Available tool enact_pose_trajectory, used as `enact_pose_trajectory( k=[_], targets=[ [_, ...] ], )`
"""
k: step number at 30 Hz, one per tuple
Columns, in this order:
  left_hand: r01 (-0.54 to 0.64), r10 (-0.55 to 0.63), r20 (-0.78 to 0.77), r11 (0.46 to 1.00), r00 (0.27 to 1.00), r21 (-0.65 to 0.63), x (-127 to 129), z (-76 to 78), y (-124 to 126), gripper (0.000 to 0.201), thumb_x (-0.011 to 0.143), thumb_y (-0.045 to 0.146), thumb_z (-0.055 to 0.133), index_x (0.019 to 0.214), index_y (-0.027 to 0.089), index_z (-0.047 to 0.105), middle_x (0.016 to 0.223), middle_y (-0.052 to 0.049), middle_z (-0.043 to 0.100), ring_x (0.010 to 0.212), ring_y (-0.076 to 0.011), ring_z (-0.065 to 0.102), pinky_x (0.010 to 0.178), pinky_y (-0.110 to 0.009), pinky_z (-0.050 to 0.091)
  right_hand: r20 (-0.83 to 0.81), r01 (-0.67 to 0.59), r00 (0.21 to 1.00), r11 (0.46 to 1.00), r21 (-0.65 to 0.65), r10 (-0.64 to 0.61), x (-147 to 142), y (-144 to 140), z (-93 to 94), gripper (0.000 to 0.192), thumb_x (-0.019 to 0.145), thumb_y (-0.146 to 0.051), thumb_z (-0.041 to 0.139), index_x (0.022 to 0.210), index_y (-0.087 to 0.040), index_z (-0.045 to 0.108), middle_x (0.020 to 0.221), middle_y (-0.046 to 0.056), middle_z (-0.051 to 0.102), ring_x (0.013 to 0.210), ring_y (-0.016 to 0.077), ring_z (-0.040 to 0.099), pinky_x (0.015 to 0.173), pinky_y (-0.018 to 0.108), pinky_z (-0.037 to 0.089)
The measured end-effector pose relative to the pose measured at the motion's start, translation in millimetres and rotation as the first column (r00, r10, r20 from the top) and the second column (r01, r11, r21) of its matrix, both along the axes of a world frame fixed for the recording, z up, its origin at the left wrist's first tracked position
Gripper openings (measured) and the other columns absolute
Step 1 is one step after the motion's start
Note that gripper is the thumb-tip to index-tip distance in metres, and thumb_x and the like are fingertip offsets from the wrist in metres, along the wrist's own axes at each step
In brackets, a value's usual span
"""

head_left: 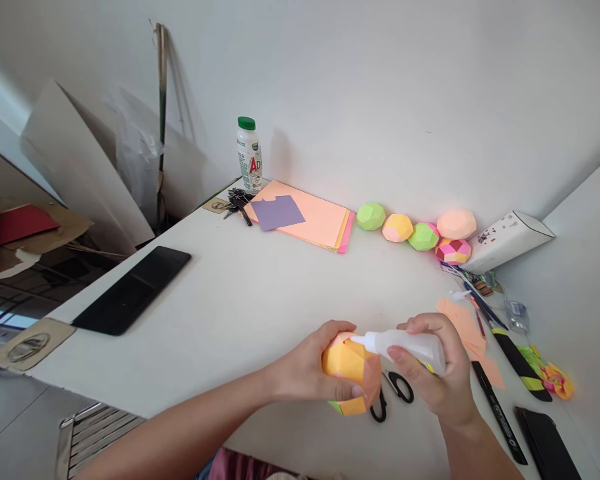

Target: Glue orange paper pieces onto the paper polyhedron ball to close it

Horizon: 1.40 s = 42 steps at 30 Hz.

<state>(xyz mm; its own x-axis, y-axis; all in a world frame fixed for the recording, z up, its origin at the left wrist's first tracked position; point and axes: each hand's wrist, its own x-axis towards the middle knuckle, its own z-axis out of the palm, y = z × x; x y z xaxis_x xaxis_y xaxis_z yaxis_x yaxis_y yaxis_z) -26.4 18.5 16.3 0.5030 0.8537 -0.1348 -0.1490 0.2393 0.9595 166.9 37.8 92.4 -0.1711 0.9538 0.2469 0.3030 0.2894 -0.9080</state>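
My left hand (315,367) is wrapped around a faceted paper ball (347,363) in orange and peach, with a bit of green at its underside. In my right hand (443,367) is a white glue bottle (410,347), lying nearly level. Its narrow nozzle points left and meets the top of the ball; whether glue is coming out is too small to tell. Beneath the ball and bottle lie scissors (401,388) with black handles, their blades mostly hidden.
Finished-looking paper balls (423,236) line the wall, beside a white box (507,241). Coloured paper sheets (320,217), a bottle with a green cap (250,157) and keys (239,200) sit at the back. A black tablet (135,290) lies left; a marker (500,413) and cutter (520,363) lie right.
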Motion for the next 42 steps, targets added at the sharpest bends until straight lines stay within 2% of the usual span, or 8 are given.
enact_pose_trajectory(
  k=[5,8,12,15,20,26,33,42],
  targets=[
    [0.021,-0.021,-0.024,1.000,1.000,0.007,-1.4,-1.8,0.0,0.080,0.062,0.037,0.081,0.128,0.021,0.038,0.113,-0.008,0.054,0.095,-0.0224,0.057,0.077,-0.035,0.050,0.040,0.002,0.999,0.999,0.051,-0.004,-1.5,-2.9,-0.8,0.027,0.076,-0.037,0.071,0.086,-0.023,0.050,0.071,-0.001,0.056,0.054,0.0130,0.054,0.044,0.023,0.044],
    [0.059,-0.060,-0.039,0.998,0.997,-0.026,-1.1,-1.7,-0.4,0.081,0.062,0.040,0.082,0.129,0.022,0.039,0.114,-0.008,0.055,0.097,-0.0241,0.058,0.078,-0.037,0.050,0.134,-0.040,0.991,0.990,0.134,0.022,-1.7,-5.4,-0.2,0.029,0.073,-0.032,0.072,0.088,-0.025,0.048,0.066,-0.003,0.055,0.051,0.0136,0.054,0.042,0.024,0.045],
    [0.107,-0.105,0.029,0.993,0.994,-0.050,-0.2,-0.7,-1.4,0.078,0.063,0.041,0.081,0.127,0.022,0.042,0.113,-0.008,0.057,0.099,-0.0251,0.059,0.080,-0.039,0.050,0.314,-0.196,0.945,0.924,0.329,0.089,0.2,-6.1,4.4,0.025,0.074,-0.028,0.072,0.087,-0.025,0.051,0.058,-0.005,0.054,0.044,0.0136,0.053,0.039,0.025,0.044],
    [0.145,-0.139,0.092,0.987,0.986,-0.066,0.1,-0.6,-2.0,0.077,0.063,0.044,0.081,0.126,0.023,0.043,0.113,-0.007,0.059,0.101,-0.0260,0.059,0.081,-0.039,0.050,0.347,-0.202,0.936,0.900,0.388,0.060,1.0,-4.7,8.6,0.024,0.075,-0.033,0.071,0.087,-0.024,0.052,0.058,-0.003,0.056,0.043,0.0139,0.052,0.037,0.026,0.044],
    [0.185,-0.173,0.154,0.980,0.973,-0.068,0.1,0.3,-2.2,0.074,0.065,0.048,0.079,0.126,0.022,0.045,0.112,-0.007,0.060,0.102,-0.0260,0.059,0.084,-0.040,0.049,0.268,-0.143,0.962,0.930,0.338,0.050,0.5,-2.6,8.8,0.033,0.073,-0.040,0.075,0.090,-0.024,0.052,0.059,-0.003,0.056,0.043,0.0130,0.052,0.036,0.024,0.043],
    [0.202,-0.189,0.156,0.976,0.970,-0.077,0.4,3.7,-2.4,0.076,0.065,0.051,0.079,0.126,0.021,0.045,0.113,-0.008,0.059,0.102,-0.0262,0.059,0.083,-0.040,0.048,0.221,-0.154,0.970,0.955,0.254,0.098,1.5,-2.0,4.0,0.038,0.071,-0.043,0.076,0.094,-0.025,0.051,0.058,-0.005,0.052,0.044,0.0127,0.051,0.037,0.022,0.044],
    [0.208,-0.195,0.162,0.976,0.967,-0.069,0.9,3.5,-2.2,0.076,0.065,0.052,0.079,0.125,0.021,0.045,0.112,-0.007,0.059,0.102,-0.0254,0.058,0.083,-0.039,0.047,0.219,-0.133,0.973,0.956,0.263,0.075,3.2,-2.2,1.2,0.038,0.071,-0.046,0.074,0.093,-0.024,0.053,0.058,-0.005,0.053,0.043,0.0124,0.050,0.035,0.023,0.043],
    [0.210,-0.202,0.135,0.976,0.970,-0.048,1.0,-2.9,-3.9,0.075,0.067,0.048,0.079,0.127,0.021,0.044,0.115,-0.009,0.059,0.103,-0.0266,0.058,0.084,-0.041,0.048,0.208,-0.159,0.973,0.946,0.284,0.101,2.3,-2.1,4.5,0.037,0.072,-0.040,0.075,0.096,-0.026,0.052,0.055,-0.007,0.051,0.042,0.0122,0.050,0.036,0.021,0.043]
  ],
)
